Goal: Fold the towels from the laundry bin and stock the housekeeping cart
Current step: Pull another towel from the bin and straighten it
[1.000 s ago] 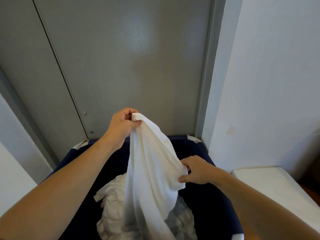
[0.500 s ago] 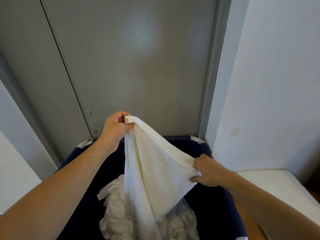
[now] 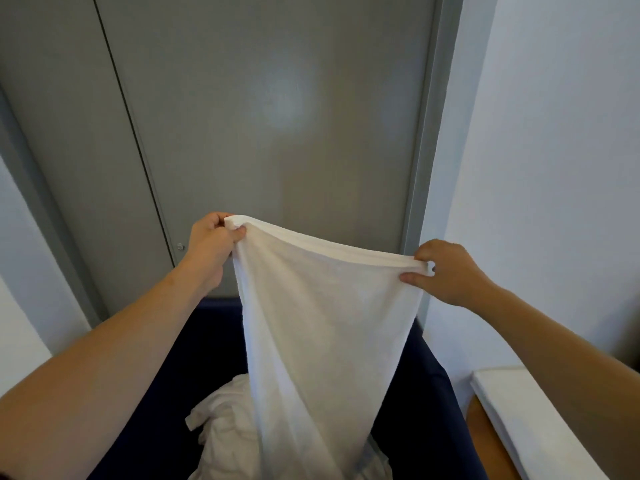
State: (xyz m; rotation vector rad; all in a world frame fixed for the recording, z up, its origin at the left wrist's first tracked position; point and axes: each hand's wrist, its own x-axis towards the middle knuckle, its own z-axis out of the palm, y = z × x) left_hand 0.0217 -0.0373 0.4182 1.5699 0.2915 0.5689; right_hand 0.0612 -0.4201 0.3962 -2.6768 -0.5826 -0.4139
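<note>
A person holds a white towel [image 3: 325, 327] stretched above the navy laundry bin [image 3: 426, 393], the left hand [image 3: 211, 247] pinching one top corner between thumb and curled fingers, the right hand [image 3: 446, 271] pinching the other. The top hem runs nearly taut between them; the soft, faintly nubby cloth hangs in a narrowing drape toward the crumpled white towels [image 3: 228, 434] left in the bin. To fold it cleanly, the corners should likely be levelled and the lower edge shaken free of the pile — before halving. A grey door [image 3: 277, 133] stands behind; a white padded ledge [image 3: 526, 410] lies at right.
</note>
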